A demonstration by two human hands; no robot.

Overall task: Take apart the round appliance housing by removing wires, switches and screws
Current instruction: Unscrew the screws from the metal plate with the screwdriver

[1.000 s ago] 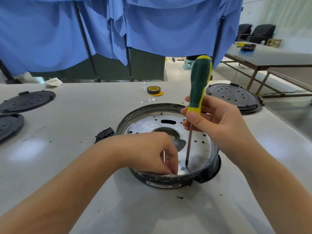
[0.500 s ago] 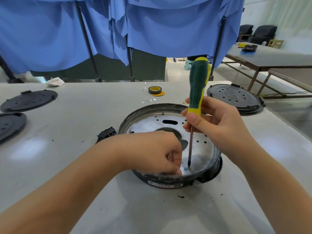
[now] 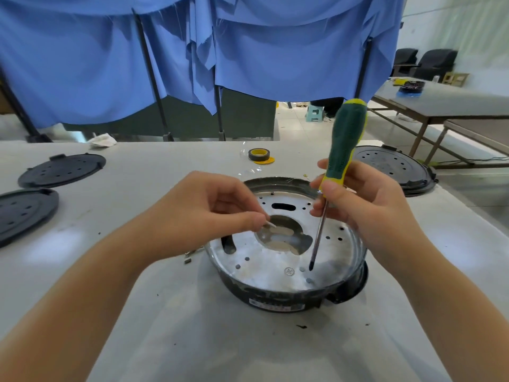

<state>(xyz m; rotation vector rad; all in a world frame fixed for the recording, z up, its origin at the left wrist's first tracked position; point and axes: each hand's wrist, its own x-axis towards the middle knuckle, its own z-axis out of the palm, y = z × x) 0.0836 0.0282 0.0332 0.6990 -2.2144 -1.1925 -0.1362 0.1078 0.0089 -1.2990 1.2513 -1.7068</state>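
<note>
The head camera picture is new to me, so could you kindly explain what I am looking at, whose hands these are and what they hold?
There is no robot here: a person wears one camera on the head, looking down at their own bare hands. On the white table sits the round appliance housing, open side up, with a shiny perforated metal plate inside. The right hand grips a green and yellow screwdriver, its tip at the plate. The left hand pinches a small pale part, probably a screw, above the housing. Around lie black round covers and a roll of tape.
</note>
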